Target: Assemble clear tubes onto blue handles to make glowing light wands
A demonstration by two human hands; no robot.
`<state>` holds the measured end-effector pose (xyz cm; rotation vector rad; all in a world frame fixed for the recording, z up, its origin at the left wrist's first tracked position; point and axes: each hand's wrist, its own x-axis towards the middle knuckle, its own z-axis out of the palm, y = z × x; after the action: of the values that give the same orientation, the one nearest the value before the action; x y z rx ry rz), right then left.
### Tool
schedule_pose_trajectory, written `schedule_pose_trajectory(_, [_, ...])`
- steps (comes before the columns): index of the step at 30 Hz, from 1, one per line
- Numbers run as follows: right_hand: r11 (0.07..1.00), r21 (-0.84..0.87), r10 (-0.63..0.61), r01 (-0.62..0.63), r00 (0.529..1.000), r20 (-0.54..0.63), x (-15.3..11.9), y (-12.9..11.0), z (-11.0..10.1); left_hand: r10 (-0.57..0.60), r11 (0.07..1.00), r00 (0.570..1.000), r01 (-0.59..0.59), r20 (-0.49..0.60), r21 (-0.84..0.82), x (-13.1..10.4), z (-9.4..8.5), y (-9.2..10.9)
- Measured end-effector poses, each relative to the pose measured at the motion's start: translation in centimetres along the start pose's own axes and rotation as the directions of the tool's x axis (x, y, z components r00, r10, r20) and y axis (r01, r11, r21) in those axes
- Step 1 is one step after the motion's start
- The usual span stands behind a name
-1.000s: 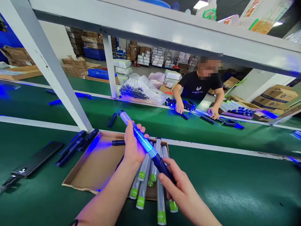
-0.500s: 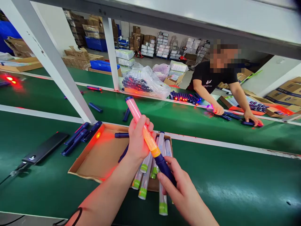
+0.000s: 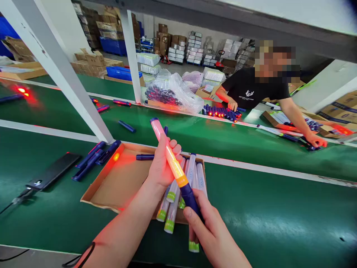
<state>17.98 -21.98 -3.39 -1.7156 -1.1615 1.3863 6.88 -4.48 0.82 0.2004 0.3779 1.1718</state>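
Note:
A glowing light wand (image 3: 175, 163) slants across the middle of the view, lit pink-red at the top and orange lower down, with a dark blue handle. My left hand (image 3: 163, 163) is wrapped round its lit tube. Lower down, my right hand (image 3: 205, 219) grips the blue handle between thumb and fingers. Beneath the wand, several clear tubes with green-labelled ends (image 3: 169, 225) lie in and over the edge of a shallow cardboard tray (image 3: 119, 182). A dark blue handle piece (image 3: 145, 157) rests at the tray's back edge, partly hidden by my left hand.
Several blue handle pieces (image 3: 90, 162) and a black flat device with a cable (image 3: 52, 173) lie left of the tray. Beyond a white rail, a green conveyor belt (image 3: 178, 137) carries loose pieces. A co-worker (image 3: 251, 89) reaches over its far side. A white post (image 3: 69, 74) rises at left.
The wand and both my hands shift slightly left. The co-worker's one hand has drawn back to the pile of lit pieces, the other reaches further right. Pieces on the belt have moved right.

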Motion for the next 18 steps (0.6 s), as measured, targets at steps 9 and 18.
schedule_pose_trajectory(9, [0.999,0.045,0.019,-0.016,0.999,-0.049,-0.5,-0.1,-0.6,-0.019,0.997,1.0,0.019,0.006,0.077,-0.6,0.1,0.2])
schedule_pose_trajectory(18, [0.999,-0.033,-0.029,0.028,0.999,-0.022,-1.0,-1.4,0.5,0.021,0.999,1.0,-0.02,0.014,-0.032,-1.2,0.0,0.4])
